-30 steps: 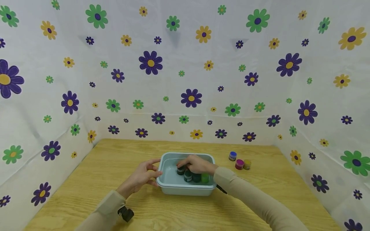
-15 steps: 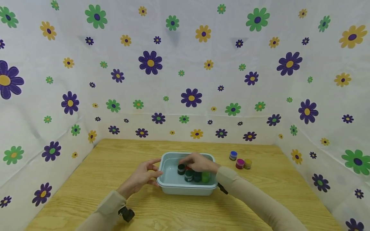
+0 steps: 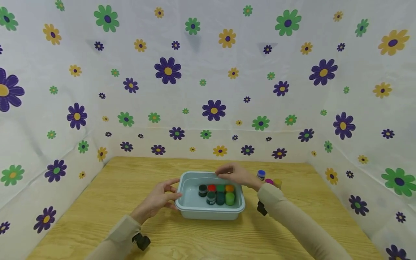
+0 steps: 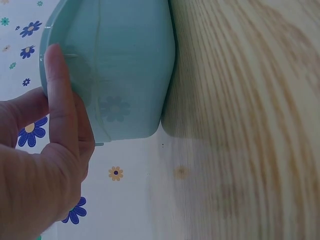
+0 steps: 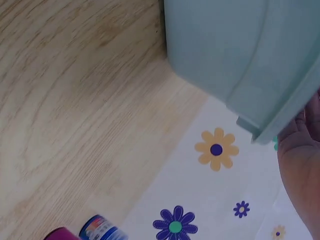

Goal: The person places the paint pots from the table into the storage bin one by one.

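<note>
- Up and out of the tub comes the right hand (image 3: 237, 174), which half a second ago had its fingers down among the jars; now it's over the back right rim, and the row it covered is in view.
- Behind everything, the flowered curtain (image 3: 195, 94) wraps round the back and both sides, green, orange and purple blooms all over.
- Wood-grain table (image 3: 130, 173) beneath it all, running up to the curtain.
- Centre stage, the pale blue tub (image 3: 211, 209), sitting level on the table, jars grouped towards its right side.
- Left hand (image 3: 158, 196) now: it grips the tub's left end, thumb over the rim, fingers against the outside.
- And that right hand? Fingers loosely bent and unburdened, tips close to the back rim; whether they touch it, I can't tell.
- Inside, along the back from the left: black jar (image 3: 203, 190), red jar (image 3: 212, 188), green jar (image 3: 220, 187), orange jar (image 3: 229, 188).
- In front of them: teal jar (image 3: 211, 198), dark green jar (image 3: 220, 198), light green jar (image 3: 229, 198).
- Out on the table to the right: blue jar (image 3: 261, 175), then magenta jar (image 3: 269, 181) and yellow jar (image 3: 277, 183) side by side, partly hidden by the right sleeve (image 3: 271, 196).
</note>
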A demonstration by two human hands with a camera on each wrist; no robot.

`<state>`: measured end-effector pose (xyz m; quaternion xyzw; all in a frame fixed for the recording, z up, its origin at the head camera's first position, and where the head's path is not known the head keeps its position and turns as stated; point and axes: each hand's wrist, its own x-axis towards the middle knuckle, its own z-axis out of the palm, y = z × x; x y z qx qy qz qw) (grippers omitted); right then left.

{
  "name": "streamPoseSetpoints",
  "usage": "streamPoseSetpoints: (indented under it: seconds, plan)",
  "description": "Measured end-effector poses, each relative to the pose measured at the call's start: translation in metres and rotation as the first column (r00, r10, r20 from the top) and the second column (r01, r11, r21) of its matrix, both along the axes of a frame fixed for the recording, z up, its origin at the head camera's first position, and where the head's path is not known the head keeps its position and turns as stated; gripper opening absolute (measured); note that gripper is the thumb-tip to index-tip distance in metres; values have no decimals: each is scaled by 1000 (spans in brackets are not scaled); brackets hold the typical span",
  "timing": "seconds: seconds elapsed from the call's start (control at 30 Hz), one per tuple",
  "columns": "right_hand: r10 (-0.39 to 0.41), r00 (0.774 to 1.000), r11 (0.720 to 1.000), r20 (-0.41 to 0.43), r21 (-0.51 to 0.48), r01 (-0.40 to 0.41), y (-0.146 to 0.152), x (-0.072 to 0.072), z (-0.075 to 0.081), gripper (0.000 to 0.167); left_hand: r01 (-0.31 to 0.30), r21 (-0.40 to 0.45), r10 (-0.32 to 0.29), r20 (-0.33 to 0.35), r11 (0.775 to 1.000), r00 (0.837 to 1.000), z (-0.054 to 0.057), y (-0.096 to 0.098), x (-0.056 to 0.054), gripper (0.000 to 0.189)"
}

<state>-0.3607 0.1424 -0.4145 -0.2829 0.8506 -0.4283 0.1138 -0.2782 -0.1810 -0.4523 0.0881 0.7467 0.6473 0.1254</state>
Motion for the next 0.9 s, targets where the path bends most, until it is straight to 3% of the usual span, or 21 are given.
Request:
streamPoseSetpoints:
  seconds: [0.23,0.47,0.9]
  plan:
    - [-68,997,997,-30,-50,67,24,0,1,27,-3,0,3,5,1000,1000,1,0,0,68]
    - [-175,984,976,-40,-139,168,46,0,0,27,-3,5,3,10,1000,1000,0,-2,1,69]
    - [-211,978,957,-5,-205,205,96,0,7,30,13,1,-13,4,1000,1000,-1,-1,0,70]
